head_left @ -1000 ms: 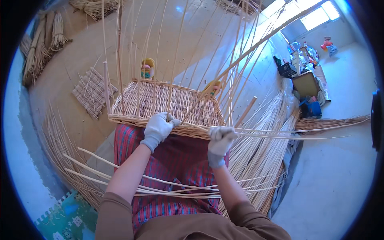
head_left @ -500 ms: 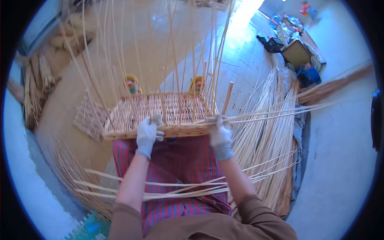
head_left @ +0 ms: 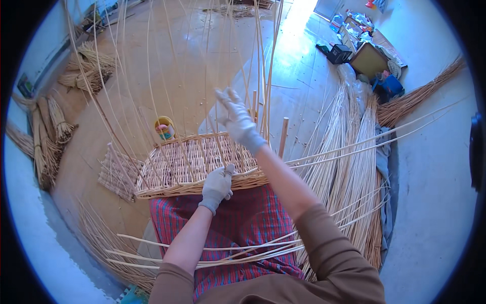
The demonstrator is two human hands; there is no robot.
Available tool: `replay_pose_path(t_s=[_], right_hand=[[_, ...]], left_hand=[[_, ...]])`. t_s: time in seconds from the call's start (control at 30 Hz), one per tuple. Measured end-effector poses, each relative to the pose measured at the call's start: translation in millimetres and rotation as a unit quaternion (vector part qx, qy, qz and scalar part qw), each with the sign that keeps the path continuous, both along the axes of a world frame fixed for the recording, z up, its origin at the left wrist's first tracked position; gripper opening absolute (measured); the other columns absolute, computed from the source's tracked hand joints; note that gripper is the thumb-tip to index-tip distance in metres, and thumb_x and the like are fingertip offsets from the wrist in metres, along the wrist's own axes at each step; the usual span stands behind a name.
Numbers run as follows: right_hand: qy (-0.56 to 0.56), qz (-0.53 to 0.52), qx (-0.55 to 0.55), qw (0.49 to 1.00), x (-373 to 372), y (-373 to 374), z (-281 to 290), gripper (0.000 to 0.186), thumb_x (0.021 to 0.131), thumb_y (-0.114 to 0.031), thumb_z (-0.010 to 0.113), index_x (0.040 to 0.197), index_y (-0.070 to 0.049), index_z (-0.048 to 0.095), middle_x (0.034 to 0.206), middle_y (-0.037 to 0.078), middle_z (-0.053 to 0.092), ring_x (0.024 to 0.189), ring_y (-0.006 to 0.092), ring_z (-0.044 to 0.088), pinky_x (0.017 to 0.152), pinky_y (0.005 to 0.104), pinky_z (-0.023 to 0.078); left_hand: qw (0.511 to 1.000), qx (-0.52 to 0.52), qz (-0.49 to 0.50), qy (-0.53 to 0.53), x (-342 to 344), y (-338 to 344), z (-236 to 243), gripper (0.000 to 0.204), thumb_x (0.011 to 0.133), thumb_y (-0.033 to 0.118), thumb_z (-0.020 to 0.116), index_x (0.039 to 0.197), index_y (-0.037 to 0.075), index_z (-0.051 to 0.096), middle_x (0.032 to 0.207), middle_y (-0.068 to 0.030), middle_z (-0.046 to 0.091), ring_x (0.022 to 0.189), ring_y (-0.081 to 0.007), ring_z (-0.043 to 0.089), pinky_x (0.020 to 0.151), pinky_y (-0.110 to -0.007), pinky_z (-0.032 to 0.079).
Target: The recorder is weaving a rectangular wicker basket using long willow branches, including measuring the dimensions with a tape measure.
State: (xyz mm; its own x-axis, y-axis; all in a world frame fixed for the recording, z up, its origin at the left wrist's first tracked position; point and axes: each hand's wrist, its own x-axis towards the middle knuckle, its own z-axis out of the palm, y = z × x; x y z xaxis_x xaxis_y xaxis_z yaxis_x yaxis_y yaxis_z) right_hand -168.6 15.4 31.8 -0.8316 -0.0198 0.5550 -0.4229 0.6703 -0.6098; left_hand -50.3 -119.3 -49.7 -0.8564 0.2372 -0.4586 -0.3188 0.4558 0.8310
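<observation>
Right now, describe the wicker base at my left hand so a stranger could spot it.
Find the striped red cloth low in the picture. At its far edge, by the gloved left hand, is the wicker base. Unlike the smaller woven mat on the floor to its left, it bristles with tall rods.

Basket, rectangular, light-brown wicker [head_left: 174, 161]: back right corner concealed by the right forearm, bare below a brown sleeve [head_left: 284, 178], and by the right hand, in a white knit glove [head_left: 237, 119]; its fingers slightly blurred. Left hand, likewise gloved [head_left: 217, 186]: what is held is screened by the glove. Rods, tall, thin, pale [head_left: 274, 66]: tops cropped by the upper edge. Sandal, yellow [head_left: 163, 121]: heel end covered by the basket. Object, black, upright [head_left: 476, 152]: cropped by the round rim; kind not identifiable.
</observation>
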Motion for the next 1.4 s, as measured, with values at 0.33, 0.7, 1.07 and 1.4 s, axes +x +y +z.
replay_pose_path(t_s=[0.33,0.7,1.07,1.4], right_hand=[[0.027,0.038,-0.548,0.835,134,86,-76,0.035,0.114,-0.038,0.039,0.098,-0.009,0.050,0.064,-0.001,0.040,0.056,0.0119,0.042,0.057,0.0322,0.045],[-0.144,-0.099,-0.458,0.872,175,116,-40,0.026,0.112,-0.029,0.049,0.102,-0.006,0.054,0.083,0.009,0.068,0.081,0.0211,0.071,0.072,0.0369,0.060],[-0.055,-0.138,-0.260,0.954,129,172,20,0.019,0.094,-0.007,0.072,0.104,-0.003,0.056,0.094,0.010,0.072,0.086,0.0200,0.071,0.071,0.0358,0.058],[-0.323,-0.266,0.474,0.774,92,217,-53,0.041,0.075,-0.045,0.079,0.083,-0.006,0.068,0.080,0.015,0.070,0.076,0.0402,0.068,0.071,0.0488,0.054]], left_hand=[[0.994,0.057,0.058,-0.067,-9,5,5,0.036,0.098,0.037,0.072,0.104,0.002,0.069,0.066,-0.0043,0.065,0.044,-0.0160,0.059,0.037,-0.032,0.048],[0.970,-0.059,0.174,0.158,-33,33,-9,0.037,0.091,0.039,0.081,0.104,0.006,0.071,0.074,-0.0025,0.070,0.065,-0.0130,0.062,0.064,-0.032,0.050],[0.997,0.060,0.018,-0.035,5,111,-2,0.025,0.109,0.024,0.054,0.124,0.006,0.059,0.077,-0.0078,0.069,0.044,-0.0206,0.060,0.045,-0.036,0.051],[0.982,0.020,0.020,0.186,-2,114,-8,0.024,0.106,0.029,0.058,0.106,0.005,0.063,0.078,-0.0104,0.065,0.075,-0.0241,0.069,0.073,-0.039,0.058]])
